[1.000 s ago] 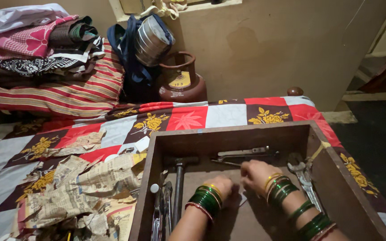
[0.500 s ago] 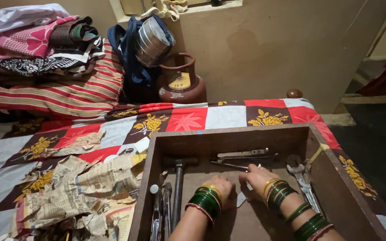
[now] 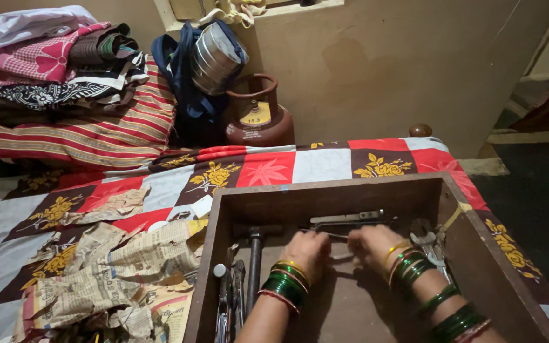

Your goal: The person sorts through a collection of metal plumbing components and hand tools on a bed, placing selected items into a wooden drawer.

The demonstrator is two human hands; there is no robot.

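Observation:
Both hands are inside an open wooden box (image 3: 478,254) that rests on a patchwork quilt (image 3: 325,164). My left hand (image 3: 306,246) and my right hand (image 3: 373,244) lie side by side on the box floor, fingers curled down at a thin metal tool (image 3: 337,235). Whether either hand grips it is hidden. Green and gold bangles cover both wrists. Flat metal pliers (image 3: 345,218) lie just beyond the fingers, by the back wall. A hammer (image 3: 254,257) lies left of my left hand. A wrench (image 3: 428,241) lies right of my right hand.
More metal tools (image 3: 229,298) lie along the box's left wall. Crumpled newspaper (image 3: 115,267) covers the quilt to the left. Behind stand a red gas cylinder (image 3: 258,117), a blue bag with a steel container (image 3: 214,57) and stacked folded cloths (image 3: 52,70).
Both hands have slid forward from the middle of the box floor toward the back wall, reaching the thin metal tool. The box and other tools have not moved.

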